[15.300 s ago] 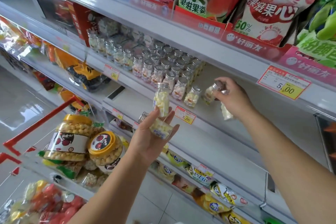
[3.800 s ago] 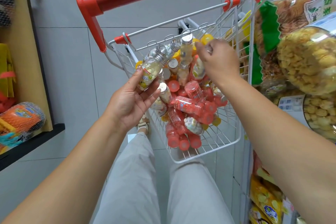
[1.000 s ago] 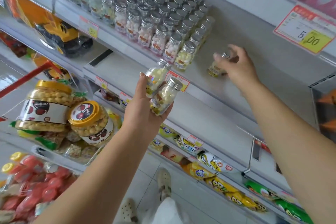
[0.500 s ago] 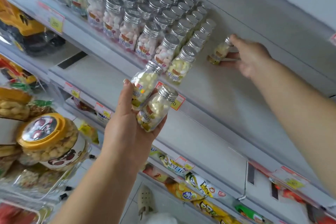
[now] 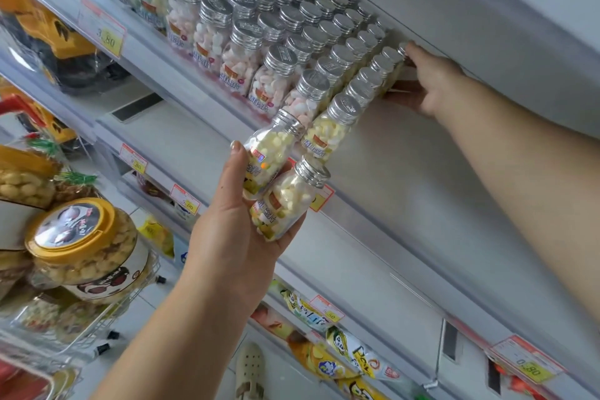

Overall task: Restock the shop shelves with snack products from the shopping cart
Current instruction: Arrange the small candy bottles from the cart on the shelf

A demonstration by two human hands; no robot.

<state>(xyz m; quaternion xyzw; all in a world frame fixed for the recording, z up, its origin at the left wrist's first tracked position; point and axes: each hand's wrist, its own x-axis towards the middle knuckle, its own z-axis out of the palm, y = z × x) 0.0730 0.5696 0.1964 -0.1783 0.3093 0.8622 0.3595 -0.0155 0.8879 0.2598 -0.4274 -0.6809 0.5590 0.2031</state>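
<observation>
My left hand [image 5: 240,230] holds two small clear candy bottles [image 5: 276,178] with silver caps and yellow-white sweets, below the shelf's front edge. Rows of the same bottles [image 5: 292,29] fill the white shelf [image 5: 406,153]. My right hand [image 5: 428,84] reaches deep to the back of the shelf and grips one candy bottle [image 5: 401,57] at the far end of the rightmost row, upright against the last bottle there. Most of that bottle is hidden by my fingers and the row.
To the right of the rows the shelf is bare white. Price tags [image 5: 107,32] line the shelf edges. Big yellow-lidded snack jars [image 5: 84,247] sit in a wire basket at lower left. Snack bags [image 5: 341,351] lie on the lower shelf.
My right hand has pushed its bottle from the open shelf up and back against the end of the rightmost row. My left hand keeps both bottles and the view has moved closer.
</observation>
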